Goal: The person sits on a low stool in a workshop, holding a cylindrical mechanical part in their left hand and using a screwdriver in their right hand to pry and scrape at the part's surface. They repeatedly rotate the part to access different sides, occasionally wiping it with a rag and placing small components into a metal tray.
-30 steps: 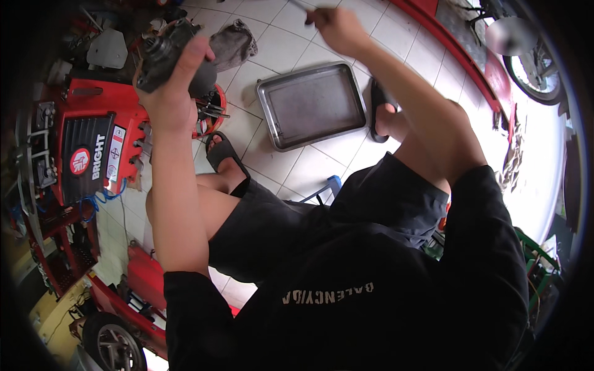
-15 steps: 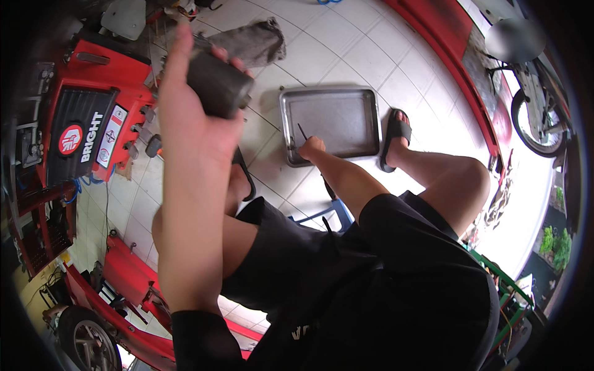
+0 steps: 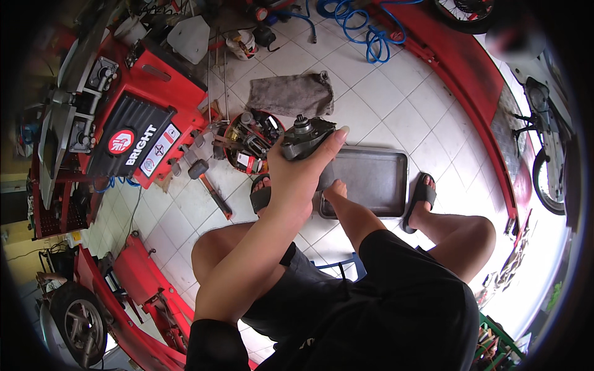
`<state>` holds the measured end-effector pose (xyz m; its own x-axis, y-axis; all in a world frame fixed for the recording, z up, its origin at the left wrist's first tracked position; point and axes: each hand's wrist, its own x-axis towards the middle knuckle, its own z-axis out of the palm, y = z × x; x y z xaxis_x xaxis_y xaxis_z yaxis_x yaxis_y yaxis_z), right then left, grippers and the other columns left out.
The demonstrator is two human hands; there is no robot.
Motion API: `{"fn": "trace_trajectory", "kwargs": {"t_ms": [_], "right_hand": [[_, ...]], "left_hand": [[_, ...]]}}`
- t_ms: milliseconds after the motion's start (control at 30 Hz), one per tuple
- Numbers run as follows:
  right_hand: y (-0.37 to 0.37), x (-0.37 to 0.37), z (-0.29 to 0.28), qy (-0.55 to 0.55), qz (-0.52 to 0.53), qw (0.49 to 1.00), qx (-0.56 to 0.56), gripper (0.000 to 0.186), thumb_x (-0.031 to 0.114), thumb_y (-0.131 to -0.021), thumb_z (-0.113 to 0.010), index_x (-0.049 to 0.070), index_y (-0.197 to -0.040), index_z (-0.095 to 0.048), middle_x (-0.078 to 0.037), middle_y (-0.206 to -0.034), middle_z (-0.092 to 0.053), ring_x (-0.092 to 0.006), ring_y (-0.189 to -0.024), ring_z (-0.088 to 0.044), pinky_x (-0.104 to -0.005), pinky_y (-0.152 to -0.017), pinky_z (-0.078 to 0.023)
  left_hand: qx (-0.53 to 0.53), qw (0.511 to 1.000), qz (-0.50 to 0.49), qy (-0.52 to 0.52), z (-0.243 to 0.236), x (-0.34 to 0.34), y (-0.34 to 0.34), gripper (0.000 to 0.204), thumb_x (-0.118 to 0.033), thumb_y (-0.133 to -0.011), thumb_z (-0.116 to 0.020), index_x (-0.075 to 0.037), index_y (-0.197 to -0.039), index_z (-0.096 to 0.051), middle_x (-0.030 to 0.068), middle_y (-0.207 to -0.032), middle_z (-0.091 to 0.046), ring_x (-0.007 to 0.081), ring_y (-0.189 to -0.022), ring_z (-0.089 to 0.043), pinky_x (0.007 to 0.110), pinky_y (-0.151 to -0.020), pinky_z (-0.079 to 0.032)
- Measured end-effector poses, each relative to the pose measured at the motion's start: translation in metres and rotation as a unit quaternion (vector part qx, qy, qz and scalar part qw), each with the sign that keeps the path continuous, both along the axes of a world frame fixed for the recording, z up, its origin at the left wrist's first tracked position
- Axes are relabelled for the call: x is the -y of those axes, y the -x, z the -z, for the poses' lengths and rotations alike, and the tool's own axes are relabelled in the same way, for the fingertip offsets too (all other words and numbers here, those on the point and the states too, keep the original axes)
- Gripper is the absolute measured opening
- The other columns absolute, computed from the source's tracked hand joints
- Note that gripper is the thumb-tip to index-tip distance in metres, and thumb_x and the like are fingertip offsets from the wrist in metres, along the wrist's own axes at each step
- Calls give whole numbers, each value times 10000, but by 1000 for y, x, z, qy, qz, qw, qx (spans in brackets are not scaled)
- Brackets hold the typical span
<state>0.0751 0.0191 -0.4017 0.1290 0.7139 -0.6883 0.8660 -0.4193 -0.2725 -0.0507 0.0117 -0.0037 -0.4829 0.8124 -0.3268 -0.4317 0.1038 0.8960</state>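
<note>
My left hand (image 3: 296,185) is raised in front of me, its fingers wrapped round a dark starter motor (image 3: 304,143). The toothed metal shaft of the motor points up and away from me. My right hand (image 3: 336,190) is closed, low down by the near left side of a shallow metal tray (image 3: 405,185). The starter motor hides part of the right hand and the tray's left side. A thin dark rod showed in that hand a moment ago; now it is out of sight behind the motor.
Left of the tray stands a round tool container (image 3: 247,162), and a hammer (image 3: 213,195) lies nearby. A grey rag (image 3: 291,94) is on the tiles beyond. A red machine (image 3: 139,117) is at left, a coiled blue hose (image 3: 371,37) at the far side, a red lift (image 3: 476,117) at right.
My left hand has moved right and lower in view, turning the starter motor so its shaft end shows. The view has shifted, bringing the tool container and hammer into sight.
</note>
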Motion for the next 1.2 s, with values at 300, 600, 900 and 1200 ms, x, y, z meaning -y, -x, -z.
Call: {"fn": "trace_trajectory", "kwargs": {"t_ms": [300, 600, 900, 1200], "right_hand": [[-39, -29, -10, -26, -1, 1000, -10, 381, 235, -713, -799, 0, -1007, -743, -226, -1089, -719, -351, -1081, -691, -409, -914, -574], [-73, -32, 0, 88, -29, 995, -27, 386, 211, -821, -671, 21, -1156, -689, -212, -1234, -672, -365, -1181, -636, -410, -984, -540], [-52, -5, 18, 30, 49, 998, 7, 376, 209, -795, -719, 25, -1123, -716, -186, -1199, -697, -344, -1165, -655, -413, -955, -557], [-15, -7, 6, -54, 40, 998, -1, 241, 119, -856, -645, 13, -1072, -662, -206, -1118, -707, -394, -1094, -673, -464, -912, -565]], "left_hand": [[10, 994, 48, -98, -13, 0, 2, 324, -235, -878, -782, -5, -1050, -631, 92, -895, -678, 188, -749, -661, 332, -700, -540], [345, 916, 133, -158, -23, 21, 23, 492, -421, -991, -575, 41, -1161, -561, 160, -1007, -631, 299, -955, -567, 437, -920, -447], [403, 910, 82, -60, -23, 15, 0, 476, -426, -1005, -537, 41, -1084, -577, 176, -1013, -616, 314, -949, -554, 453, -906, -443], [367, 923, 105, -35, -12, -2, -10, 527, -456, -1012, -527, 53, -1143, -562, 163, -1045, -596, 289, -974, -567, 428, -901, -461]]}}
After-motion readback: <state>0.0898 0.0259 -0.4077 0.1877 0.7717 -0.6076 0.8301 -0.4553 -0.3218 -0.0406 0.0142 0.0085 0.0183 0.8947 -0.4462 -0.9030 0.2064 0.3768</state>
